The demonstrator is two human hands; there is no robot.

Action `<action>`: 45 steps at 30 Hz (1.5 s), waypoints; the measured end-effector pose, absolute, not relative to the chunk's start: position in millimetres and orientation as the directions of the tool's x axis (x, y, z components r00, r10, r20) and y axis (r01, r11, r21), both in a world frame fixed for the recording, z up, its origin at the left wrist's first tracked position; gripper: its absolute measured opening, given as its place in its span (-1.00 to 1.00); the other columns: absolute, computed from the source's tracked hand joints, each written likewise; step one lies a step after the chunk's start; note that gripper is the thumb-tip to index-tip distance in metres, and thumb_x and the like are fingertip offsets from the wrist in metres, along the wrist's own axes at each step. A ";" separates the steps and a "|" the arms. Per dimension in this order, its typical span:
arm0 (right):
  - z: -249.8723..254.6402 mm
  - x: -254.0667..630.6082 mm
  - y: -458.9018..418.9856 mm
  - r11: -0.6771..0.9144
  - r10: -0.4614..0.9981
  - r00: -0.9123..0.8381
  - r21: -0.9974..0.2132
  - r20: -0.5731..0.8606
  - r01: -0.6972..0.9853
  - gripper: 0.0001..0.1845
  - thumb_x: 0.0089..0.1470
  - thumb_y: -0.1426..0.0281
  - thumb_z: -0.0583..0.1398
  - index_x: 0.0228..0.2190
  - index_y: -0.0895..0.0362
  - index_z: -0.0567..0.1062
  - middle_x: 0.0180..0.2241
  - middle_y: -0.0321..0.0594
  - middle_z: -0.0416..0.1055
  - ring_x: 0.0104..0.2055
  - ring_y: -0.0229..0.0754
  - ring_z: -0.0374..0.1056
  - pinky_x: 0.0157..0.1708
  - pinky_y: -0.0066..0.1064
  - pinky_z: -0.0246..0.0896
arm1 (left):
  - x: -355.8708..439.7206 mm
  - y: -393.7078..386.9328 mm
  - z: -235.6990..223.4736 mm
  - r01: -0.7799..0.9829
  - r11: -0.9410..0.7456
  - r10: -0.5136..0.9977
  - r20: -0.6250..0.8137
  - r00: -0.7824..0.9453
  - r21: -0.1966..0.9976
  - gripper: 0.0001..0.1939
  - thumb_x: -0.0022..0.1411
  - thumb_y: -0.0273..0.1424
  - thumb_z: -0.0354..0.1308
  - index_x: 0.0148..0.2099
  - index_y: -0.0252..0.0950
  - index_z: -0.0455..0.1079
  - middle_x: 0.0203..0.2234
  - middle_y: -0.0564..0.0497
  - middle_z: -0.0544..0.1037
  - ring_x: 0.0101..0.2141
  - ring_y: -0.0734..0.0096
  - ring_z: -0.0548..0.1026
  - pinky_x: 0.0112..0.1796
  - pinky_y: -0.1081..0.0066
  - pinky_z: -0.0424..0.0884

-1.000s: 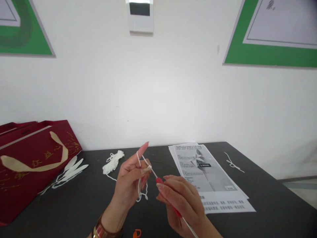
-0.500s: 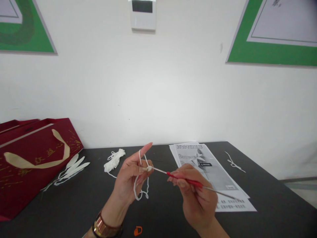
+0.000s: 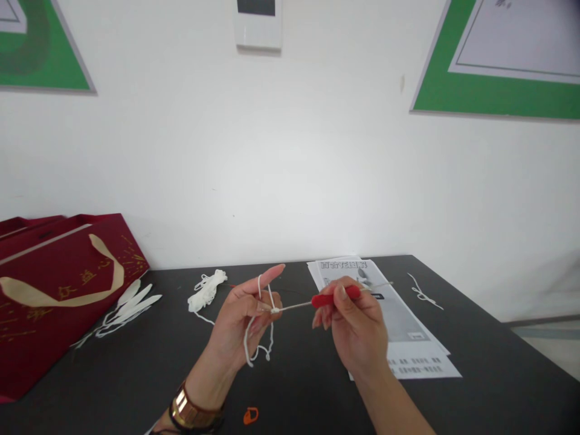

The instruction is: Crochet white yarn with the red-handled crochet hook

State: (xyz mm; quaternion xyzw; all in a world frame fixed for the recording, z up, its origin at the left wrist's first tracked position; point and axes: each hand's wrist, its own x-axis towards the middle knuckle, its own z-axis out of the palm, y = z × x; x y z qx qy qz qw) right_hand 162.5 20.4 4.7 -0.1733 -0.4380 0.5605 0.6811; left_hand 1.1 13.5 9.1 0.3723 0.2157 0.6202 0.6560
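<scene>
My left hand [image 3: 238, 323] pinches a small knot of white yarn [image 3: 274, 310] between thumb and fingers. A strand of that yarn loops over its raised index finger, and a loose tail dangles below. In my right hand [image 3: 357, 326] is a crochet hook [image 3: 338, 296] with a red grip, closed between thumb and fingers. The hook's thin metal shaft reaches left to the knot, its tip touching the yarn there. From a white yarn bundle [image 3: 207, 290] behind my left hand, a strand runs toward that hand.
Printed sheets [image 3: 408, 329] lie under and behind my right hand. A dark red gift bag [image 3: 67, 296] stands at the left, beside white crocheted petals [image 3: 131, 305]. An orange stitch marker [image 3: 251, 415] lies near the front. Another white yarn piece [image 3: 423, 293] rests at the right.
My right hand has moved up and to the right, turning the hook from steeply slanted to nearly level. My left hand keeps its pinch on the yarn with little movement.
</scene>
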 end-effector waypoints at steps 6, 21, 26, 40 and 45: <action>-3.4 150.6 30.9 -0.063 0.988 -0.142 -0.680 0.060 -0.730 -0.78 -0.07 0.30 0.35 -0.49 0.23 0.54 -0.69 -0.37 0.38 -0.72 -0.42 0.20 -0.70 -0.56 0.37 | 6.4 15.3 6.3 -0.707 -0.070 0.974 0.201 0.104 0.704 -0.48 -0.06 -0.61 0.10 0.02 -0.38 0.47 -0.81 0.18 0.15 -0.64 0.54 -0.02 -0.51 0.45 0.01; -8.8 145.9 34.0 -0.136 0.984 -0.178 -0.639 0.002 -0.757 -0.79 -0.06 0.32 0.36 -0.46 0.24 0.54 -0.64 -0.35 0.44 -0.68 -0.39 0.31 -0.66 -0.59 0.39 | -6.9 10.9 12.8 -0.479 -0.206 0.953 0.287 0.101 0.853 -0.43 0.08 -0.48 0.21 0.17 -0.20 0.33 -0.57 0.14 0.19 -0.61 0.58 0.07 -0.64 0.51 0.07; -9.0 146.3 34.7 -0.134 0.985 -0.172 -0.639 -0.003 -0.757 -0.80 -0.06 0.34 0.36 -0.45 0.25 0.54 -0.64 -0.35 0.44 -0.68 -0.41 0.30 -0.66 -0.60 0.38 | -13.9 9.8 16.2 -0.019 -0.382 0.923 0.382 0.050 0.924 -0.38 0.04 -0.50 0.30 0.16 -0.08 0.34 -0.46 0.10 0.26 -0.59 0.59 0.11 -0.61 0.51 0.12; -10.1 146.9 36.1 -0.123 0.986 -0.164 -0.651 0.002 -0.749 -0.78 -0.07 0.31 0.37 -0.46 0.24 0.55 -0.63 -0.34 0.44 -0.66 -0.39 0.31 -0.65 -0.58 0.41 | -15.6 14.2 9.7 0.427 -0.588 0.771 0.635 0.040 0.687 -0.44 0.18 -0.50 0.16 0.21 -0.07 0.27 -0.44 0.08 0.43 -0.39 0.41 0.38 -0.27 0.39 0.32; -10.8 148.1 35.8 -0.122 0.986 -0.166 -0.658 0.004 -0.743 -0.79 -0.04 0.32 0.35 -0.45 0.25 0.55 -0.63 -0.33 0.44 -0.66 -0.40 0.31 -0.64 -0.57 0.42 | -13.2 17.2 6.2 0.223 -0.499 0.857 0.515 -0.020 0.838 -0.40 0.17 -0.42 0.19 0.25 -0.11 0.20 -0.51 0.14 0.30 -0.46 0.47 0.29 -0.37 0.44 0.28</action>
